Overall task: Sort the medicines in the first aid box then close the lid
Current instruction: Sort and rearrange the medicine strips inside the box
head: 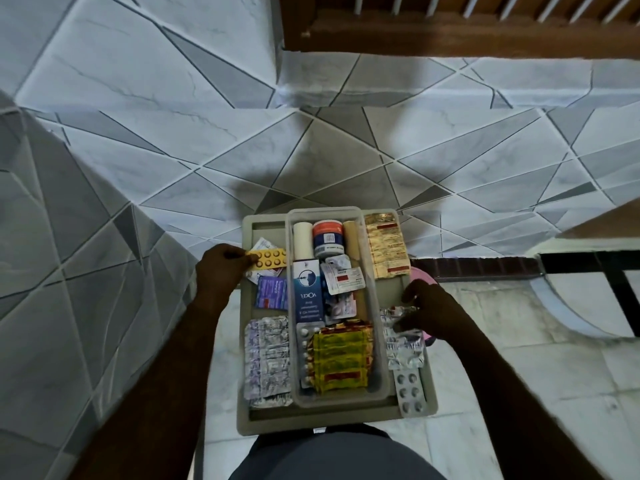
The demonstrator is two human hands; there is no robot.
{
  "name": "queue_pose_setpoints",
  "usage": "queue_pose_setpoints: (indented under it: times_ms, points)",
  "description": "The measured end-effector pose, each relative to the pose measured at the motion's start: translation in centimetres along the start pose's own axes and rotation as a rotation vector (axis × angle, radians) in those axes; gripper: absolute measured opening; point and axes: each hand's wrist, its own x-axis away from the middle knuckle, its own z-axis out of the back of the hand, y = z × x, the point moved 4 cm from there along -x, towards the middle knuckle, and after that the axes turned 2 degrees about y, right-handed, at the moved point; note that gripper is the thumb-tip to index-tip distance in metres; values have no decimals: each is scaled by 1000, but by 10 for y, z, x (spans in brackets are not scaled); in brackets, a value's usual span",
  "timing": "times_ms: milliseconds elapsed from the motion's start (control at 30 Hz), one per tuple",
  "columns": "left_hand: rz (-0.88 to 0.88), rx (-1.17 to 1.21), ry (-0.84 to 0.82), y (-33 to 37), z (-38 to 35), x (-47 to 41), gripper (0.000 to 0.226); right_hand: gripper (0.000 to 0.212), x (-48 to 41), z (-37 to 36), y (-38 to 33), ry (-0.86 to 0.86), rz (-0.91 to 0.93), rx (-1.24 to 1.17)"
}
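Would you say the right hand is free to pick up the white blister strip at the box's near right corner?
Probably yes: the white blister strip lies uncovered on top, just nearer than the right hand, which rests on silver strips and would need to let go.

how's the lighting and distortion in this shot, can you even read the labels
Head view: dim and bluish, both hands are near-silhouettes; a soft shadow falls on the tiled wall behind the first aid box; wide-angle bending curves the tile lines toward the edges; the blue carton shows large print upside down, while the silver blister strips glint and their print is unreadable.
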Motion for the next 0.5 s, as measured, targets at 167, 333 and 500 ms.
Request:
queue_pose_setpoints:
  times_ms: [167,333,500]
  points:
    - [78,178,-63,-5,3,-2,32,49,6,-2,3,36,55,14]
    - [143,299,-83,-10,4,2,27,66,25,3,7,28,-34,-82]
    - [178,377,-86,-10,8,9,32,92,56,-18,33,-29,-126,-98]
